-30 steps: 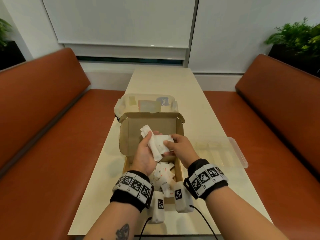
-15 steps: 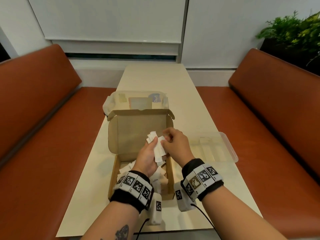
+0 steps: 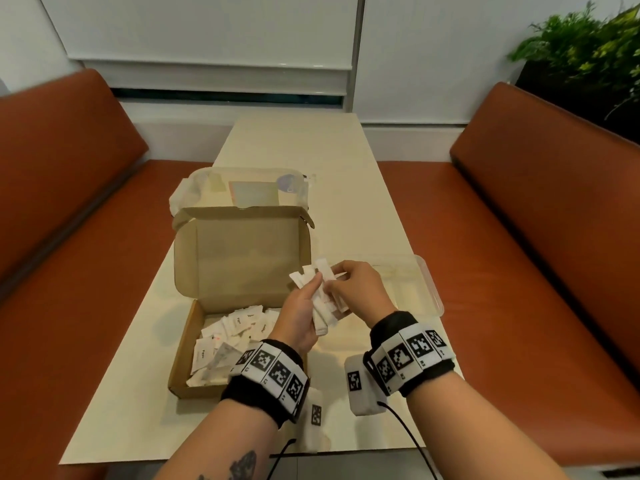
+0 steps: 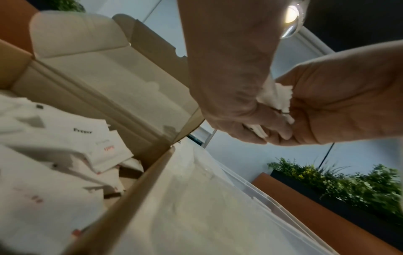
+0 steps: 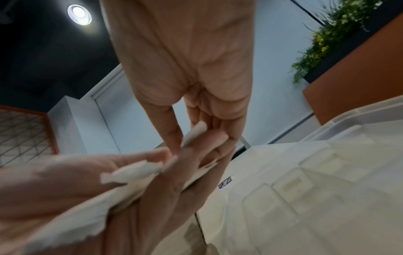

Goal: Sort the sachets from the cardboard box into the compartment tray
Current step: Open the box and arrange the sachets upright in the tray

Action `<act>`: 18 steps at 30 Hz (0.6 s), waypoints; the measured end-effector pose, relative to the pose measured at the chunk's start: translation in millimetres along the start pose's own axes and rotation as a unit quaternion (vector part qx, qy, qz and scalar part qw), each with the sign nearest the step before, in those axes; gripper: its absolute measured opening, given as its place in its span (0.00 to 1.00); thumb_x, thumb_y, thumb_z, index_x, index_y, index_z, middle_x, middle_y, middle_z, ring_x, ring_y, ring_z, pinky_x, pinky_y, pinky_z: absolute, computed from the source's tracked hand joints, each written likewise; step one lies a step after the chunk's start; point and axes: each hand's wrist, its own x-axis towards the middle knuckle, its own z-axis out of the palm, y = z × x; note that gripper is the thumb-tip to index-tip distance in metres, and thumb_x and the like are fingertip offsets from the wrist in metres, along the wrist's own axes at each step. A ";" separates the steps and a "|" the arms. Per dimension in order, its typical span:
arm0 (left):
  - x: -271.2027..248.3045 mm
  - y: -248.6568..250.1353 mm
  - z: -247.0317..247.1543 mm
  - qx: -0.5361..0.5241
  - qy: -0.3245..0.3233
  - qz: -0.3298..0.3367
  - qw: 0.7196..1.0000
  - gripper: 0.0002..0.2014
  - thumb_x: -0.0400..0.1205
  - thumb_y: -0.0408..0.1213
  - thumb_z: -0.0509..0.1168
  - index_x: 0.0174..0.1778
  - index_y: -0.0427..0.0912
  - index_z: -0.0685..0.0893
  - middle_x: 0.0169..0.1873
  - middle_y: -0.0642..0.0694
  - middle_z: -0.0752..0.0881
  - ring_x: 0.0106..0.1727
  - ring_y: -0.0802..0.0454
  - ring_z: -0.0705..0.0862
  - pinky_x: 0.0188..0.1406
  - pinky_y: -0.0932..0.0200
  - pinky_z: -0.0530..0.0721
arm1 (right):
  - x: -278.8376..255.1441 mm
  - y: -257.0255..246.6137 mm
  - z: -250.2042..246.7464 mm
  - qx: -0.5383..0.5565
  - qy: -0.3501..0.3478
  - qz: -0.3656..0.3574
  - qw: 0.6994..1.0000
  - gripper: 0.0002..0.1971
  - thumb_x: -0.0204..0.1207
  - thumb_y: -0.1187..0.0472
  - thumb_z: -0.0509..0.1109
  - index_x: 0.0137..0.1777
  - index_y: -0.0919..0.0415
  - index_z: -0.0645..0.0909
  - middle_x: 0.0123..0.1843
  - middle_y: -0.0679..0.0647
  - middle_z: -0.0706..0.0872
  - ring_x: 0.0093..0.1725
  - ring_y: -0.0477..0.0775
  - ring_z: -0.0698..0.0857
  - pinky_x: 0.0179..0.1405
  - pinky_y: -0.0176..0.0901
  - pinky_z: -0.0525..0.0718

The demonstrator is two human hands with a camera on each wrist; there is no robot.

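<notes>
The left hand [image 3: 300, 317] gripped a bunch of white stick sachets [image 3: 320, 296], fingers curled round them, above the right edge of the cardboard box [image 3: 194, 327]. The right hand [image 3: 358, 291] met the bunch from the right; its thumb and fingertips [image 5: 174, 138] pinched 1 sachet at the upper end of the bunch. Both hands were held just above the table [image 3: 298, 147], between the box and the clear compartment tray [image 3: 431, 289], which lay just right of the box. Loose sachets [image 3: 228, 344] filled the box floor; its lid [image 3: 242, 254] stood open, tilted away from the person. A clear plastic bag [image 3: 242, 192] lay behind the lid.
</notes>
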 end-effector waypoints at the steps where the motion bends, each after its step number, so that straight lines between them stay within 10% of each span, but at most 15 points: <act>1: 1.3 -2.2 1.1 -0.006 0.012 0.005 1.000 0.11 0.87 0.36 0.56 0.59 0.37 0.79 0.38 0.38 0.89 0.35 0.45 0.90 0.34 0.47 0.90 | 1.1 3.2 -3.8 0.017 0.004 0.005 1.000 0.09 0.73 0.69 0.67 0.52 0.63 0.84 0.33 0.52 0.85 0.31 0.48 0.84 0.26 0.38 0.85; 8: 7.5 -16.4 6.0 0.041 0.104 0.050 0.992 0.13 0.87 0.35 0.58 0.64 0.32 0.77 0.43 0.35 0.86 0.40 0.40 0.89 0.33 0.48 0.90 | 7.1 23.0 -15.7 0.045 0.040 -0.023 0.998 0.13 0.77 0.70 0.65 0.57 0.63 0.88 0.40 0.52 0.89 0.27 0.37 0.82 0.29 0.26 0.81; 13: 9.6 -19.2 12.3 0.118 0.118 0.065 0.984 0.13 0.86 0.40 0.61 0.51 0.30 0.81 0.28 0.39 0.87 0.29 0.46 0.87 0.27 0.54 0.86 | 2.1 30.2 -13.6 -0.024 -0.028 -0.056 0.998 0.12 0.78 0.63 0.66 0.58 0.60 0.88 0.45 0.46 0.88 0.39 0.40 0.82 0.34 0.22 0.76; 18: 15.9 -13.7 9.9 0.151 0.118 0.071 0.979 0.08 0.85 0.33 0.61 0.55 0.32 0.78 0.43 0.35 0.82 0.45 0.39 0.83 0.58 0.36 0.80 | 5.0 28.8 -17.0 -0.058 -0.061 -0.077 0.994 0.13 0.77 0.65 0.66 0.55 0.56 0.89 0.35 0.41 0.83 0.36 0.37 0.80 0.34 0.26 0.74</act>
